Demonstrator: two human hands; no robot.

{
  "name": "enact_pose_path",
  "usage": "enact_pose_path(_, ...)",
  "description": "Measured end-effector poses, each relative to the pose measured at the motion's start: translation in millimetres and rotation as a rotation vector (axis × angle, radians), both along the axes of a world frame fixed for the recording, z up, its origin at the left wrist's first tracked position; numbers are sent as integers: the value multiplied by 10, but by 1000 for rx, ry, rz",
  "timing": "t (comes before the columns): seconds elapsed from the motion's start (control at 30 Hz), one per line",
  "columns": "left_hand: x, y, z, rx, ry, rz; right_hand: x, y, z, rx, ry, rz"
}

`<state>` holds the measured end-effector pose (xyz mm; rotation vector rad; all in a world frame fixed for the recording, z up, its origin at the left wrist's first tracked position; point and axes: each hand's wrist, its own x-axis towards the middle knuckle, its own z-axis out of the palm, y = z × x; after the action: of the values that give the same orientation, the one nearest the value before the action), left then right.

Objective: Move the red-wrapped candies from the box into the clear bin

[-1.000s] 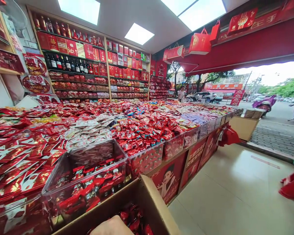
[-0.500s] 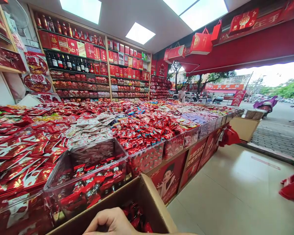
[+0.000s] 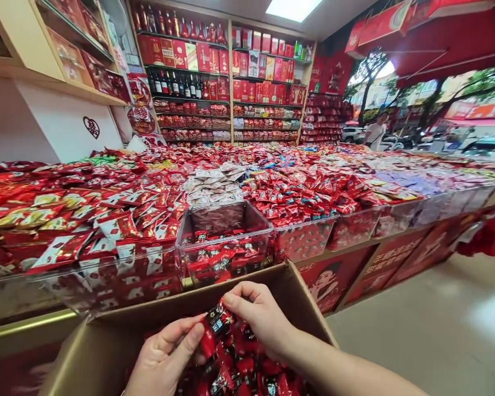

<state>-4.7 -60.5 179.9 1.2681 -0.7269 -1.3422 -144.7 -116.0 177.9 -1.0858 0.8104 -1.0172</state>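
Observation:
Between my two hands, over the open cardboard box [image 3: 313, 308], is a small red and black candy packet [image 3: 218, 320]. My left hand [image 3: 165, 349] pinches its left end between thumb and fingers. At the packet's upper right end, my right hand [image 3: 258, 308] pinches with thumb and forefinger. Many similar red wrapped candies [image 3: 247, 368] lie loose in the box beneath both hands. Just beyond the box, a clear plastic bin [image 3: 226, 242] holds more of the red and black packets, filled only part way up.
Bins heaped with red candy packets [image 3: 140, 203] and white packets [image 3: 214, 181] spread across the counter. Shelves [image 3: 231, 82] with bottles and gift boxes line the back wall. Tiled floor [image 3: 396, 313] lies at right. A person [image 3: 375, 132] stands outside near parked vehicles.
The view has swung left and down, showing more of the box. Both hands now appear, gripping one packet; earlier only one hand showed, over the box.

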Motion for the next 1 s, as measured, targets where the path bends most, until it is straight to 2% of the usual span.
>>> enact_pose_path(0.1, -12, 18, 53, 55, 131, -74, -2, -15, -18, -44, 24, -24)
enact_pose_path(0.17, -11, 17, 55, 83, 147, -130, -2, -15, -26, -77, 47, -36)
enact_pose_path(0.27, 11, 1, 15, 50, -19, -174, -13, 1, -27, -104, 106, -10)
enact_pose_path(0.37, 61, -8, -32, 9, -178, -152, -46, 13, -25, -215, 191, 27)
enact_pose_path(0.5, 130, 18, -53, -32, -251, -172, -90, 23, -24, -383, 301, 131)
enact_pose_path(0.6, 178, 35, -30, -47, -263, -171, -122, 58, 25, -427, 437, 223)
enact_pose_path(0.7, 230, 25, 22, -64, -203, -123, -182, 51, 232, -500, 496, 310)
enact_pose_path(0.8, 265, 1, 64, -64, -141, -49, -227, -147, 642, -604, 459, 239)
enact_pose_path(0.9, 265, -17, 52, -54, -196, -48, -149, -591, 1057, -598, 432, 37)
enact_pose_path(0.93, 259, -19, 37, -55, -214, -66, -89, -774, 1144, -571, 443, -5)
enact_pose_path(1.0, 246, -17, 1, -53, -240, -110, 66, -1140, 1201, -383, 532, 4)
